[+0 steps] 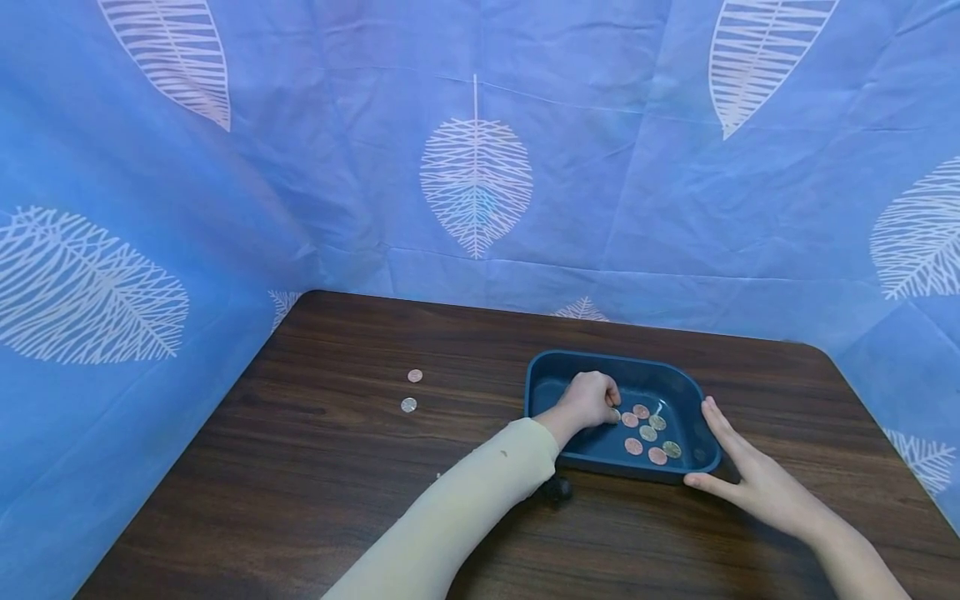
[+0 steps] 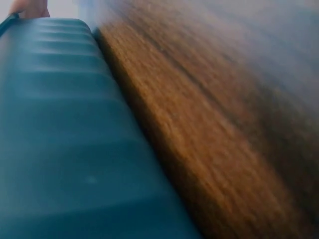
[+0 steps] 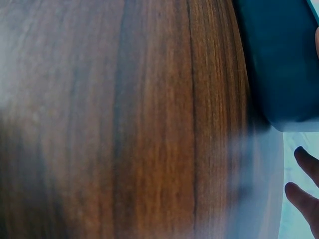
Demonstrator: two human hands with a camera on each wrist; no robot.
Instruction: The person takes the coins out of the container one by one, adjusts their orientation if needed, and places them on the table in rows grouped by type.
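Note:
A dark blue rectangular tray (image 1: 577,462) stands on the table, with several copper and brass-coloured coins (image 1: 648,432) lying flat on its floor. My left hand (image 1: 588,398) reaches in over its near left side, fingers curled down. At those fingertips is a coin (image 1: 615,415), pinched and partly hidden by the hand. Spread at the right end of the tray is my right hand (image 1: 757,475), thumb and fingers fairly straight against the rim. In the left wrist view the ribbed tray wall (image 2: 75,124) fills the left side. Fingers (image 3: 305,199) of the right hand show in the right wrist view.
On the dark wooden table (image 1: 300,467), left of the tray, lie a copper coin (image 1: 415,376) and a silver coin (image 1: 408,405). A small black object (image 1: 557,489) shows beneath the left sleeve. Blue cloth (image 1: 360,167) with white leaf prints hangs behind and beside the table.

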